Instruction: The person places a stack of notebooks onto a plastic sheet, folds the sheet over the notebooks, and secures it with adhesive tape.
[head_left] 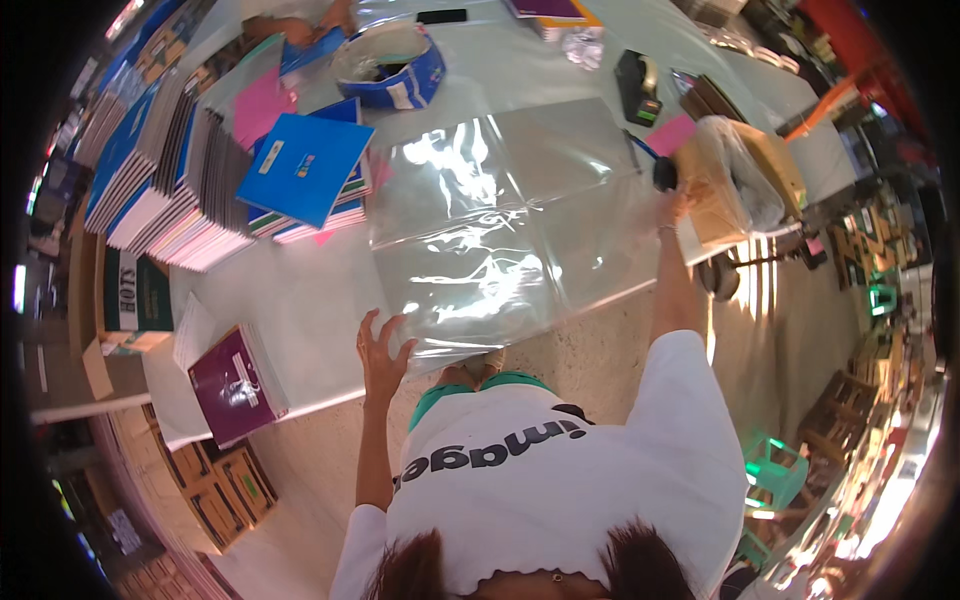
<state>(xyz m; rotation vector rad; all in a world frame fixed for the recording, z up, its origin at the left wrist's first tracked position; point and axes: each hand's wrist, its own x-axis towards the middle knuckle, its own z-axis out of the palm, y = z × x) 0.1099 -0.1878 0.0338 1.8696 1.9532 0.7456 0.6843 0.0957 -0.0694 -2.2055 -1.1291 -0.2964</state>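
White shirt (570,480), nearest. Clear plastic sheet (515,228), beside spread left hand (384,360) — likely light, limp, slippery; pinch edges. Right hand (674,207) — grip I cannot tell.

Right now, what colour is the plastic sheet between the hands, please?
The plastic sheet is clear; head view.

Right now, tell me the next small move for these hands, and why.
I'd probably smooth the clear plastic sheet with the left hand: creases cross the sheet, and that hand is spread open beside its near left corner.
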